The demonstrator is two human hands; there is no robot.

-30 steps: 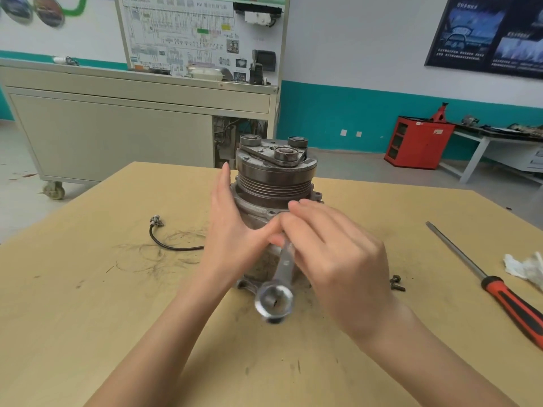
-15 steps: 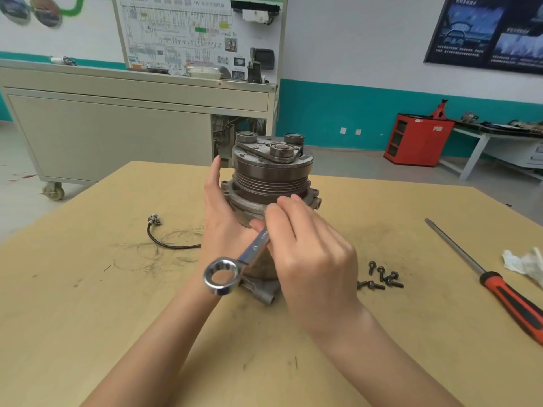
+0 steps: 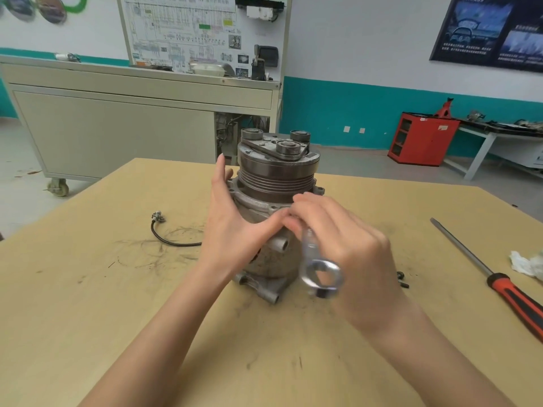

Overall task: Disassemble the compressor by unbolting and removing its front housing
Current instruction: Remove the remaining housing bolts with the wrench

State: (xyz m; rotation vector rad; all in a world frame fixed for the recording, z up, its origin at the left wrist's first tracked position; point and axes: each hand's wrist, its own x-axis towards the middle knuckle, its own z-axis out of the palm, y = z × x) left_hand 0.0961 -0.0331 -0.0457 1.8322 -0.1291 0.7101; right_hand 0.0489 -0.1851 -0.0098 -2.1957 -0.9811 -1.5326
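The grey metal compressor [image 3: 274, 177] stands upright on the wooden table [image 3: 88, 304], its ribbed pulley on top. My left hand [image 3: 232, 230] rests flat against its left side, fingers straight and the thumb reaching across the front flange. My right hand [image 3: 340, 248] grips a silver ring wrench [image 3: 318, 268] whose far end sits at the flange under my fingers. The wrench's ring end points toward me and is blurred. The bolt under the wrench is hidden by my fingers.
Loose bolts [image 3: 402, 279] peek out right of my right wrist. A red-handled screwdriver [image 3: 499, 277] and a white rag [image 3: 527, 264] lie at the right. A black wire with a connector [image 3: 167, 233] lies at the left. A wheeled cabinet [image 3: 117, 127] stands beyond the table.
My right hand has swung the wrench's ring end from the left, in front of my left wrist, round to the right. My left hand stays against the compressor.
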